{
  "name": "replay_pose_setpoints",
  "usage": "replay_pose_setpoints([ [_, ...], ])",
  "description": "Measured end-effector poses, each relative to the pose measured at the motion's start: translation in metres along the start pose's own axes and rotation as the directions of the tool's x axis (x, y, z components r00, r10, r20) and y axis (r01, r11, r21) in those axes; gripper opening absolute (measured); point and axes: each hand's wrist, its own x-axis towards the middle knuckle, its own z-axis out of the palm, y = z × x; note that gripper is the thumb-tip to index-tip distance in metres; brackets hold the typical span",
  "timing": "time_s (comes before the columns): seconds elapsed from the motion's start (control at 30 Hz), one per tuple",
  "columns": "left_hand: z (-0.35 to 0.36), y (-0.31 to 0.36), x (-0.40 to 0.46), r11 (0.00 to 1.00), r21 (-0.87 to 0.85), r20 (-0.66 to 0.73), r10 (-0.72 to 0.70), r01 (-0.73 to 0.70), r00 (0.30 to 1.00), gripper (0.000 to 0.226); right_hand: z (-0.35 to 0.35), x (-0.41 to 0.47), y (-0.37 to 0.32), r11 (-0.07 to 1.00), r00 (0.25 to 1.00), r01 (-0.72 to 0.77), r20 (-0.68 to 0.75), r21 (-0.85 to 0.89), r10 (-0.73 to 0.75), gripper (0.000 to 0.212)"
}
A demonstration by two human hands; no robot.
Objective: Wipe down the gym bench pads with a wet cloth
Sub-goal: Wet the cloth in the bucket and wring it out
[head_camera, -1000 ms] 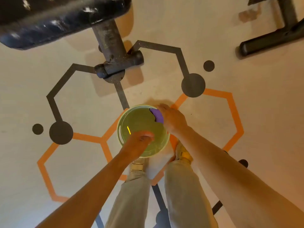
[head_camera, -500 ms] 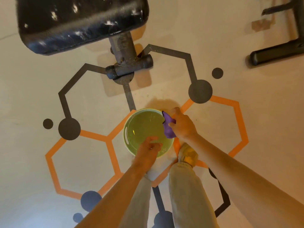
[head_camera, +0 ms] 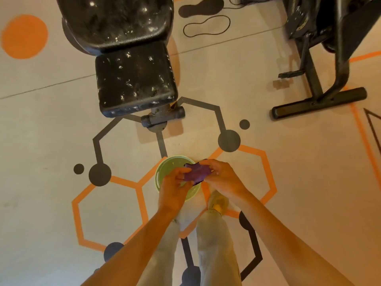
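A purple cloth [head_camera: 196, 172] is bunched between both hands above the right side of a pale green bowl [head_camera: 165, 169] that stands on the floor. My left hand [head_camera: 174, 187] grips the cloth's left end and my right hand [head_camera: 221, 175] grips its right end. Ahead lies the gym bench: a black seat pad [head_camera: 134, 79] speckled with white marks, and behind it the back pad [head_camera: 115, 19], equally speckled. The bench's foot bar [head_camera: 162, 117] sits just beyond the bowl.
A black exercise machine with a floor bar [head_camera: 319, 104] stands at the right. Hexagon lines in orange and grey are painted on the floor. My legs and a yellow shoe [head_camera: 218, 202] are right behind the bowl.
My right hand lifted the cloth off the bowl's rim and my left hand came up and took hold of it too. The view tilted up, showing more of the bench.
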Motion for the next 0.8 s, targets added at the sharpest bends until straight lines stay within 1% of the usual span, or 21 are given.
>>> replay_pose_setpoints([
  [0.03, -0.003, 0.010, -0.008, 1.000, 0.026, -0.020, 0.019, -0.018, 1.000, 0.023, -0.005, -0.011, -0.010, 0.999, 1.000, 0.028, 0.002, -0.030, -0.028, 0.049],
  [0.07, -0.006, 0.021, -0.016, 0.999, 0.037, -0.026, 0.030, -0.029, 0.999, 0.021, -0.011, -0.023, -0.019, 0.993, 0.998, 0.062, -0.008, -0.103, -0.063, 0.049],
  [0.1, -0.008, 0.031, -0.024, 0.999, 0.036, -0.019, 0.034, -0.034, 0.999, 0.021, -0.017, -0.033, -0.026, 0.969, 0.994, 0.103, -0.022, -0.224, -0.111, 0.047],
  [0.17, -0.012, 0.053, -0.041, 0.998, 0.018, 0.020, 0.052, -0.052, 0.998, 0.023, -0.031, -0.050, -0.037, 0.874, 0.982, 0.150, -0.034, -0.463, -0.187, 0.048],
  [0.2, -0.014, 0.063, -0.048, 0.997, 0.024, 0.044, 0.069, -0.070, 0.997, 0.021, -0.038, -0.058, -0.042, 0.846, 0.979, 0.156, -0.031, -0.510, -0.199, 0.051],
  [0.23, -0.017, 0.075, -0.057, 0.995, 0.039, 0.067, 0.090, -0.093, 0.994, 0.016, -0.047, -0.065, -0.048, 0.848, 0.978, 0.170, -0.019, -0.502, -0.208, 0.054],
  [0.3, -0.022, 0.098, -0.072, 0.988, 0.042, 0.113, 0.142, -0.147, 0.983, 0.009, -0.063, -0.078, -0.062, 0.886, 0.972, 0.221, 0.021, -0.408, -0.232, 0.055],
  [0.37, -0.024, 0.115, -0.085, 0.986, 0.018, 0.145, 0.163, -0.167, 0.976, 0.007, -0.076, -0.092, -0.076, 0.939, 0.973, 0.231, 0.067, -0.255, -0.221, 0.045],
  [0.43, -0.026, 0.128, -0.097, 0.985, -0.012, 0.148, 0.173, -0.173, 0.974, 0.011, -0.083, -0.109, -0.089, 0.980, 0.977, 0.188, 0.111, -0.070, -0.180, 0.031],
  [0.47, -0.028, 0.134, -0.103, 0.983, -0.022, 0.150, 0.181, -0.180, 0.972, 0.013, -0.085, -0.117, -0.094, 0.984, 0.979, 0.173, 0.111, -0.029, -0.169, 0.025],
  [0.53, -0.031, 0.143, -0.113, 0.983, -0.012, 0.175, 0.185, -0.186, 0.967, 0.018, -0.088, -0.134, -0.104, 0.989, 0.986, 0.148, 0.086, -0.031, -0.144, 0.014],
  [0.6, -0.034, 0.148, -0.123, 0.987, 0.005, 0.215, 0.156, -0.161, 0.964, 0.023, -0.091, -0.154, -0.108, 0.992, 0.992, 0.114, 0.058, -0.056, -0.110, 0.013],
  [0.67, -0.040, 0.148, -0.132, 0.993, 0.022, 0.235, 0.108, -0.117, 0.966, 0.026, -0.098, -0.173, -0.101, 0.999, 0.999, 0.039, 0.014, -0.032, -0.039, 0.013],
  [0.8, -0.058, 0.132, -0.140, 0.993, 0.104, 0.225, 0.029, -0.053, 0.974, 0.028, -0.115, -0.211, -0.074, 0.992, 0.983, -0.125, -0.136, 0.015, 0.125, 0.026],
])
